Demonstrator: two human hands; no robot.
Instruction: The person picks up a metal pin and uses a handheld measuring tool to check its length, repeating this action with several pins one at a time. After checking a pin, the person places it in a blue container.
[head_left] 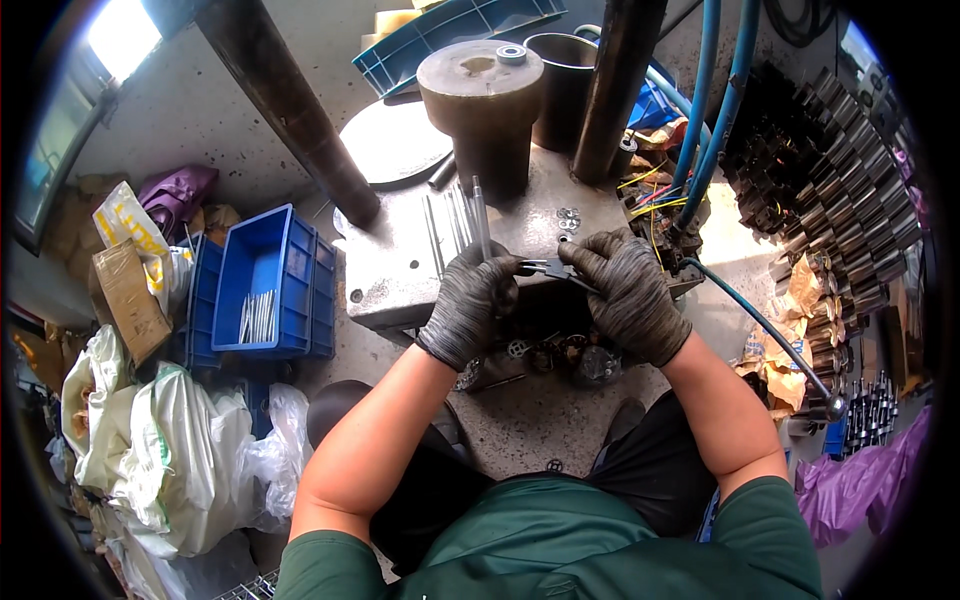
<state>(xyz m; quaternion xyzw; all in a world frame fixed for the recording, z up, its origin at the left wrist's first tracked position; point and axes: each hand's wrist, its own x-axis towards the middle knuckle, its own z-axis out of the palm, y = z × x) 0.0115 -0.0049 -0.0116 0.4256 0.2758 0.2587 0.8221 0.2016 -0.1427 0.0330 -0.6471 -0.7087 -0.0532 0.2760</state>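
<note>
Both of my hands wear dark, dirty gloves and meet over the front edge of the metal machine table (385, 290). My left hand (466, 305) is closed around a slim metal shaft (480, 218) that points up and away. Small dark pliers (550, 268) are gripped in my right hand (635, 298), their jaws turned left to my left fingertips. Whether the jaws touch the shaft or a small part on it, I cannot tell. More metal shafts (446, 225) lie side by side just beyond my left hand. Several small metal rings (568, 218) sit beyond my right hand.
A thick cylindrical press block (480, 75) stands at the table's back, with a bearing (511, 54) on top. Dark columns (290, 95) flank it. Blue crates (272, 285), one holding shafts, stand left. At right hang blue hoses (705, 110) near stacked metal tubes (855, 190) and a lever (765, 325).
</note>
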